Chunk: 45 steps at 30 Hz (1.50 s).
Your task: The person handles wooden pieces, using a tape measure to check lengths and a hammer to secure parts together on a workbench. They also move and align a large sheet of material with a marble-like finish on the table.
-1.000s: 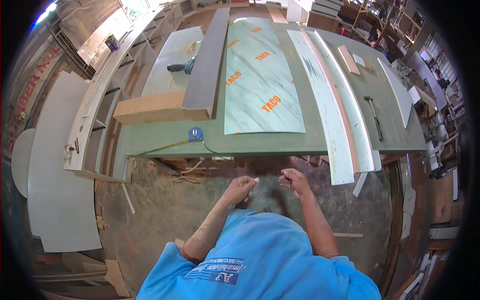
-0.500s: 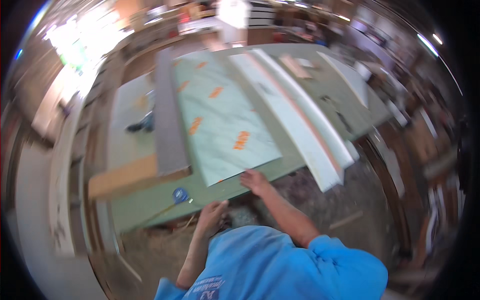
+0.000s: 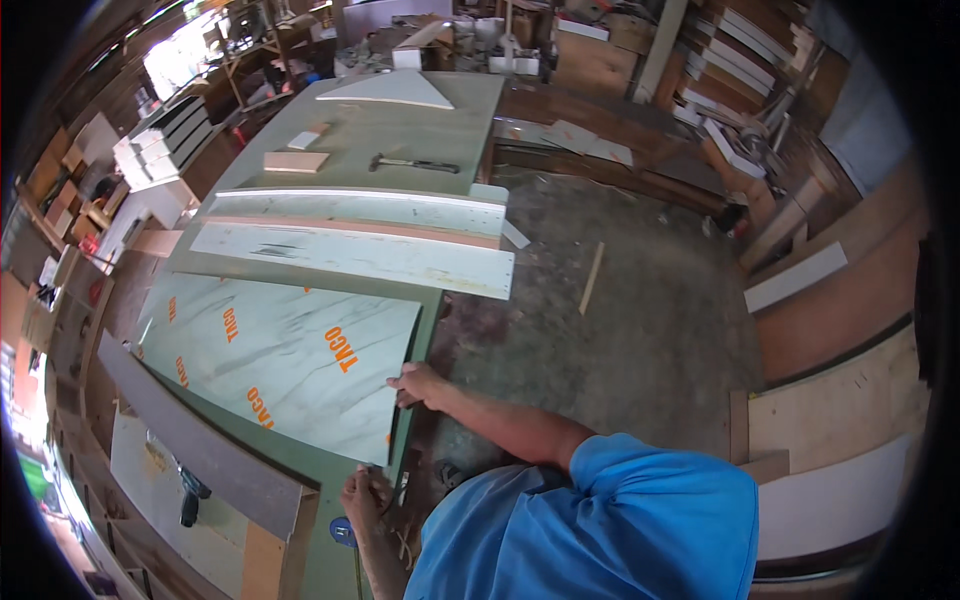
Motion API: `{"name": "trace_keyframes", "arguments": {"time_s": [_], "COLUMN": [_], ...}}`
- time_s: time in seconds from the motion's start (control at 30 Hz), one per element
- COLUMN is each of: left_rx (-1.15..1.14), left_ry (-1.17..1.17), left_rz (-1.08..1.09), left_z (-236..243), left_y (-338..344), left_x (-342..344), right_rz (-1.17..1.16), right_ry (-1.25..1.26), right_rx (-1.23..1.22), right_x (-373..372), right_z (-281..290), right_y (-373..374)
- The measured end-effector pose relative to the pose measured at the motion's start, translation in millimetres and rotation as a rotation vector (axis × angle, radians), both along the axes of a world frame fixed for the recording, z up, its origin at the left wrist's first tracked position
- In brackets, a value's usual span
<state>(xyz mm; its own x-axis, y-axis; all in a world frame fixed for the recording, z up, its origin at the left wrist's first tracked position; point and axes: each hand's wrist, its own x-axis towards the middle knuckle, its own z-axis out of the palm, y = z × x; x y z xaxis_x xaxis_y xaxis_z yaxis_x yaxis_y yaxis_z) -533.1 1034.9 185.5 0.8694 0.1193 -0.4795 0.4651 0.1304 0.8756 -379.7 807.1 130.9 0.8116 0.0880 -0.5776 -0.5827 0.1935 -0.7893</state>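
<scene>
A marble-patterned laminate sheet (image 3: 290,345) with orange printing lies on the green tabletop (image 3: 430,110). My right hand (image 3: 418,385) is closed on the sheet's near edge, its fingertips over the top face; a dark gap shows under that edge. At the sheet's near-left corner, my left hand (image 3: 363,497) has its fingers curled together, and whatever they pinch is too small to make out. Just beside this hand is a blue tape measure (image 3: 343,530) with its yellow blade drawn out.
Beyond the sheet lie long white boards (image 3: 360,255), a hammer (image 3: 413,164), small wood pieces (image 3: 296,161) and a white triangular panel (image 3: 390,90). A grey-topped board (image 3: 200,425) and a cordless drill (image 3: 190,495) are at left. A wood strip (image 3: 592,278) lies on the concrete floor.
The view has swung to the right, so the table appears turned. My left hand has come up to the sheet's corner, and my right hand remains at its edge.
</scene>
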Motion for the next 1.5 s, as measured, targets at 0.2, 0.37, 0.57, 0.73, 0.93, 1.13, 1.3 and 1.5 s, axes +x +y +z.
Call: {"name": "trace_keyframes", "arguments": {"time_s": [0.2, 0.37, 0.57, 0.73, 0.93, 1.13, 1.3, 1.5], "left_rx": [-0.072, -0.184, -0.411, -0.413, -0.733, -0.647, -0.69, -0.719], "left_ry": [-0.026, 0.207, 0.328, 0.304, 0.141, 0.086, 0.078, -0.03], "left_rz": [0.149, 0.102, 0.012, 0.185, 0.073, 0.257, 0.248, 0.245], "left_z": [-16, -43, -90, -79, -124, -87, -79, -83], "left_y": [-16, -48, -99, -140, -125, -194, -198, -179], "left_x": [14, 14, 6, -12, -14, -41, -36, -38], "right_rz": [0.033, 0.052, 0.11, 0.088, -0.055, -0.434, -0.393, -0.258], "right_ry": [-0.057, -0.059, -0.063, -0.096, -0.159, -0.415, -0.496, -0.721], "right_rx": [-0.019, -0.124, -0.048, -0.143, 0.073, 0.098, 0.065, 0.086], "right_x": [-67, -127, -201, -266, -317, -323, -331, -348], "right_z": [21, 39, 36, 33, 61, 53, 90, 141], "right_y": [-166, -268, -366, -439, -475, -473, -478, -514]}}
